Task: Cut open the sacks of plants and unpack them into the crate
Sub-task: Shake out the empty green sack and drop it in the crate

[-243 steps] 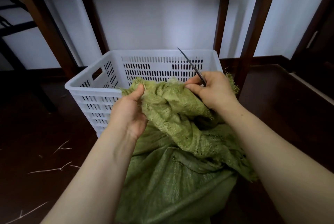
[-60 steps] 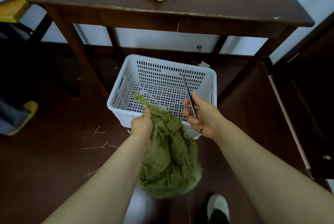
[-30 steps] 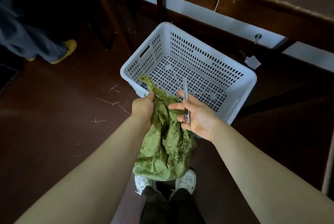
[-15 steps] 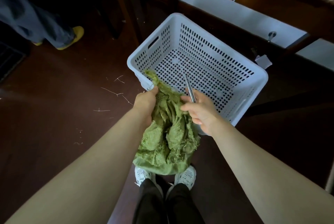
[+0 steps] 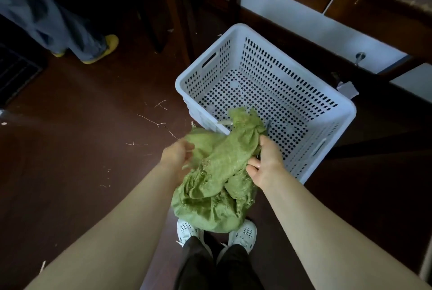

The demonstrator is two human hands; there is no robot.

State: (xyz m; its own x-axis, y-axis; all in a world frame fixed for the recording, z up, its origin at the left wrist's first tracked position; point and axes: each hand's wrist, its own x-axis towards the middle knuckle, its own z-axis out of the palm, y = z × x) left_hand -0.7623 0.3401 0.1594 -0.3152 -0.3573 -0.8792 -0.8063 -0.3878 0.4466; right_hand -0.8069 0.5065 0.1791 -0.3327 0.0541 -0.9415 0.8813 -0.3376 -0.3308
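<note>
As right grip (image 5: 266, 161) clutches it, woven sack (image 5: 219, 172) overhangs perforated crate (image 5: 348, 113).

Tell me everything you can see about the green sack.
The green sack is a crumpled bag of coarse woven mesh, frayed at its edges. It hangs at a slant, with its bunched upper end tipped over the near rim of the white crate and its rounded lower end above the white shoes. The right hand pinches its neck. The left hand, blurred, touches its left side. Something pale pokes out near the top.
</note>
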